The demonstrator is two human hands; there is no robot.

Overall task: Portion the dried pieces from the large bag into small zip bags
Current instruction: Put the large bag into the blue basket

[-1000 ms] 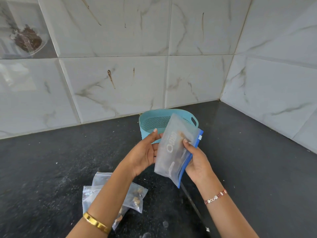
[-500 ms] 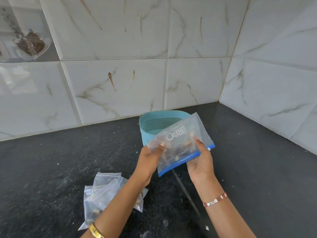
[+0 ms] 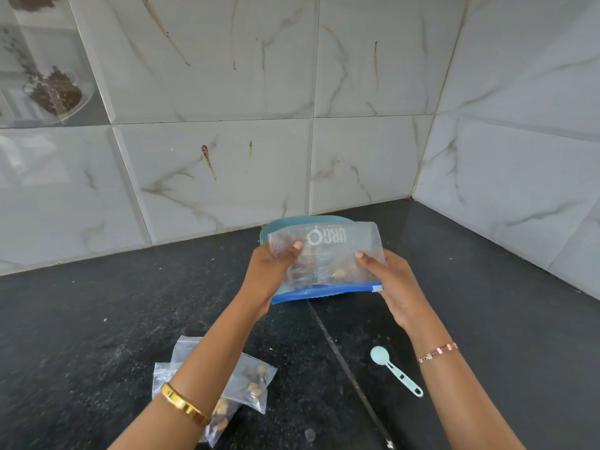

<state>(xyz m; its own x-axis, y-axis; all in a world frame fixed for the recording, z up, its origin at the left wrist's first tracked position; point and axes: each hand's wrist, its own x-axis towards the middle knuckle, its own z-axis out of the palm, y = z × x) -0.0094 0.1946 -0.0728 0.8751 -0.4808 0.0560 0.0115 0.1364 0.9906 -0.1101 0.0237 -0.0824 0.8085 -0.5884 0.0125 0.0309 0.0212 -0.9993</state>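
I hold the large clear bag [image 3: 328, 261] flat and level between both hands, its blue zip strip toward me and its white logo upside down. A few dried pieces show through it near the strip. My left hand [image 3: 271, 276] grips its left edge and my right hand [image 3: 389, 280] grips its right edge. Small zip bags [image 3: 250, 381] holding dried pieces lie on the black counter under my left forearm, partly hidden by it.
A teal basket [image 3: 276, 224] stands behind the large bag, mostly hidden by it, near the tiled wall. A pale blue measuring spoon [image 3: 394, 370] lies on the counter [image 3: 97, 319] between my forearms. Tiled walls meet in a corner at the right.
The large bag has turned from standing on edge to lying flat, zip strip toward me. My view has tipped down, so the spoon now shows.
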